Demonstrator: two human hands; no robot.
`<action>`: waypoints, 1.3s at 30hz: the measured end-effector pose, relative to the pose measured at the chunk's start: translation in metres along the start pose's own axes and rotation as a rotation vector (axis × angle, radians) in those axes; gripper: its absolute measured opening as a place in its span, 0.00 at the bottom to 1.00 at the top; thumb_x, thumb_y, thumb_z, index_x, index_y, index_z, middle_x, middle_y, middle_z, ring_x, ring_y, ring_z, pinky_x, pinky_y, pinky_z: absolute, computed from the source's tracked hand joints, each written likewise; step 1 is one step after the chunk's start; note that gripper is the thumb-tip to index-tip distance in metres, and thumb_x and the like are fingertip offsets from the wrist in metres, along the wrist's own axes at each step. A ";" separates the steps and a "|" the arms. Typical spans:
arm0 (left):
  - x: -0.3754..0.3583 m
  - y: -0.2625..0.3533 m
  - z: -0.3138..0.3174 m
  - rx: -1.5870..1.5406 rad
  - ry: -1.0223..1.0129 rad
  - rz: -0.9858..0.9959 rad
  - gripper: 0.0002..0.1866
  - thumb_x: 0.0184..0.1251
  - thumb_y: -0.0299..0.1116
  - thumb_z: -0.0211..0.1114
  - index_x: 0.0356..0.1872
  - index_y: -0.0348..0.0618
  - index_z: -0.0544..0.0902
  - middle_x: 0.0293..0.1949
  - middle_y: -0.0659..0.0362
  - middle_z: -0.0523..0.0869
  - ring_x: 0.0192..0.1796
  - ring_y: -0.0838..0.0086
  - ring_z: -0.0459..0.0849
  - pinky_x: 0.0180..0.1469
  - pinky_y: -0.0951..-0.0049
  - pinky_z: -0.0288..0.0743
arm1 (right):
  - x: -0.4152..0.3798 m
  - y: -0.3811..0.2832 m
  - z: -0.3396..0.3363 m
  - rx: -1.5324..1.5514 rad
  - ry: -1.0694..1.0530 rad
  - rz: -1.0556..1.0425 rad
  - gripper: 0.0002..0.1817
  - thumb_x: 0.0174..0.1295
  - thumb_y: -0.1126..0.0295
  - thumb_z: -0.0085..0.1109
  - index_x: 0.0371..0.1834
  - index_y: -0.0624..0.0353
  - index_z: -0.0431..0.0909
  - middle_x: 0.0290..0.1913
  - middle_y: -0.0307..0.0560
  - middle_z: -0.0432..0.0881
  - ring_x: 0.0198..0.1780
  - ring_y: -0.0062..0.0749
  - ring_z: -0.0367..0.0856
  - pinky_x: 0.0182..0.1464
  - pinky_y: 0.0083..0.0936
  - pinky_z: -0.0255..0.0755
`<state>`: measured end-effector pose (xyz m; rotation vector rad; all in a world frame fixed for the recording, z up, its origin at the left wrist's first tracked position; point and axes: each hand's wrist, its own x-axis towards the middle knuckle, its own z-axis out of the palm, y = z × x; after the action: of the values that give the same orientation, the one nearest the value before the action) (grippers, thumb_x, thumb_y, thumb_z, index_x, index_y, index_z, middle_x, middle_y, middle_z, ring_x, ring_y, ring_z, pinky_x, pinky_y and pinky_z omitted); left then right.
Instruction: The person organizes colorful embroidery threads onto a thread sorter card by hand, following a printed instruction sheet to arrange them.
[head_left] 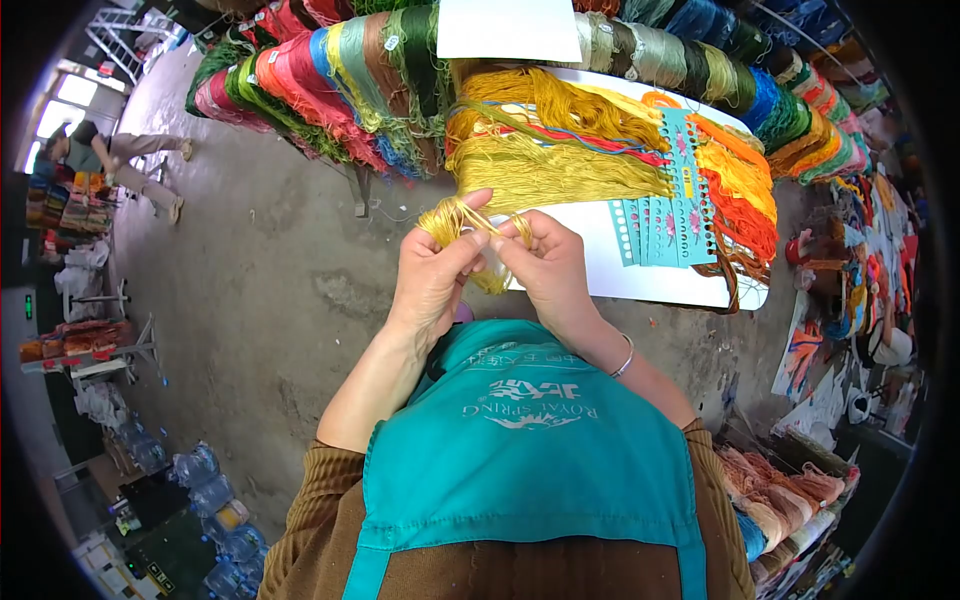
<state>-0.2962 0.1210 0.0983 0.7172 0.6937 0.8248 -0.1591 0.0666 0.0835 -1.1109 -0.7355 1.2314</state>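
Head view, looking down over a teal apron (pixel 530 450): left hand (pixel 432 275) pinched around a small bundle of yellow thread (pixel 447 218), thumb and fingers closed on its loops; right hand (pixel 547 265) clasped on the same bundle from the other side, fingertips meeting the left's, silver bangle (pixel 625 358) at the wrist. Bundle held just above the near edge of a white board (pixel 640 270), close to the chest. On the board, skeins of yellow and olive thread (pixel 545 140), a teal card with punched holes (pixel 665 215), orange threads (pixel 745 190) hanging from it. Beyond, a rack draped with many-coloured skeins (pixel 330 80). Far left, another person seated (pixel 120 160) on the concrete floor (pixel 260 300).
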 end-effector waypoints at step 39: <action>-0.002 0.000 -0.007 -0.013 0.014 0.007 0.24 0.65 0.22 0.64 0.64 0.37 0.75 0.33 0.68 0.80 0.29 0.86 0.71 0.34 0.84 0.67 | -0.002 0.001 0.004 0.169 0.044 0.072 0.02 0.64 0.78 0.59 0.37 0.61 0.76 0.22 0.28 0.69 0.19 0.07 0.57 0.20 0.13 0.47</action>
<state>-0.3025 0.1212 0.0952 0.7035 0.6981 0.8403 -0.1633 0.0659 0.0845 -1.0295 -0.5515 1.3009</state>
